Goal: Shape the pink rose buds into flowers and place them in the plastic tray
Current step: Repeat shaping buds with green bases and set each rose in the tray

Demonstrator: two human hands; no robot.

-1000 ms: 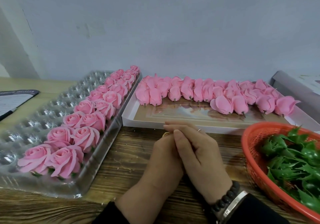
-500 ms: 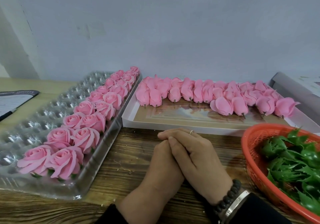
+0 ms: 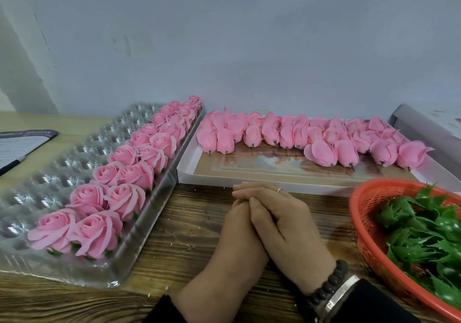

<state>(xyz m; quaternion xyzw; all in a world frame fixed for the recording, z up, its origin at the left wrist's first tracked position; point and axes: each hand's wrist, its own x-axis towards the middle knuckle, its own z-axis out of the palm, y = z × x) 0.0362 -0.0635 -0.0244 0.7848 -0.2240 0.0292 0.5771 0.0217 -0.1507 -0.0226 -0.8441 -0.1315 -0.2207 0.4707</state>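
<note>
- Tray work stood part done: the plastic tray lay at our nine o'clock, its two right-hand rows filled with shaped flowers, the other cups bare.
- Rose buds lay in a long bank on the white board from twelve to two o'clock, none yet picked up.
- At four o'clock the red basket held the green calyxes.
- Our right hand lay over our left hand at six o'clock on the wooden table, fingers relaxed and fairly straight, holding nothing that we could see.
- We judged the next bud should be lifted by its base, the outer petals eased outward gently so they would not tear, then seated in the nearest bare cup.
- Against the earlier frame, our hands had drawn slightly toward us and the fingertips had lowered; the buds, the tray and the basket had kept their places.
</note>
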